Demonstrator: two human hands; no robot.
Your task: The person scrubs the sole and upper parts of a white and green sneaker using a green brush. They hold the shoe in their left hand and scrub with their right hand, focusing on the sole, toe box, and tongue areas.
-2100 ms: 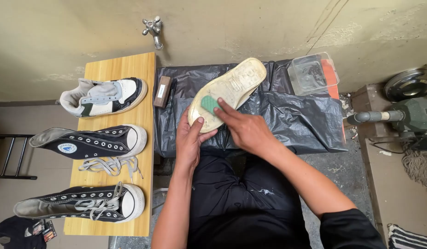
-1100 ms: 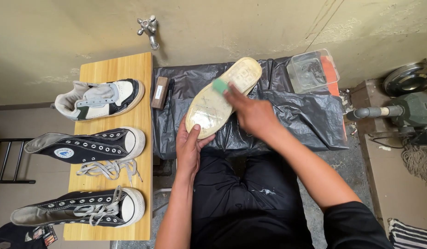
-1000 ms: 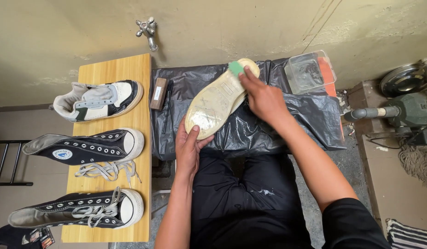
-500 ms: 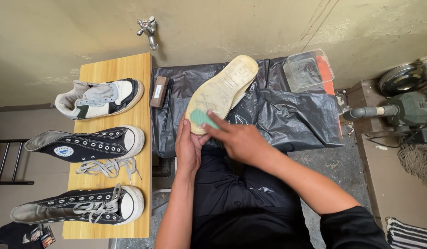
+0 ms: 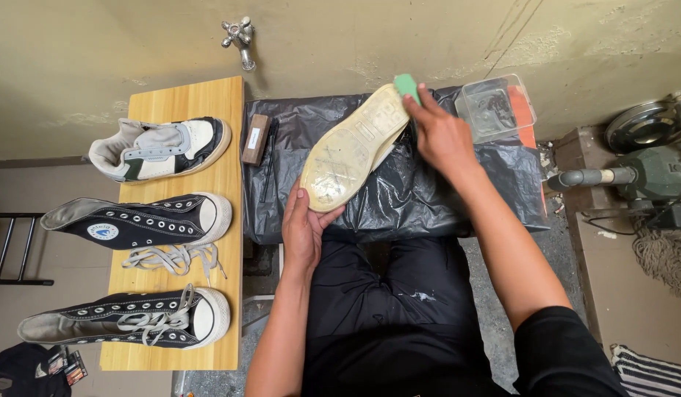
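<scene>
A pale, worn sneaker (image 5: 353, 145) lies sole-up over the black plastic sheet (image 5: 458, 187). My left hand (image 5: 305, 229) grips its near end, thumb on the sole. My right hand (image 5: 441, 134) presses a small green sponge (image 5: 406, 85) against the far end of the sole, close to the wall.
A clear plastic tub (image 5: 495, 107) stands at the back right. A brown block (image 5: 256, 138) and a dark thin tool (image 5: 270, 158) lie on the sheet's left. The wooden table (image 5: 221, 184) carries a white sneaker (image 5: 164, 148) and two black high-tops (image 5: 138, 221) (image 5: 127, 317). A tap (image 5: 241, 37) juts from the wall; grey machine (image 5: 642, 180) at right.
My right hand has slid the green sponge from the near end of the sole up to its far end. My left hand keeps the same grip on the shoe.
</scene>
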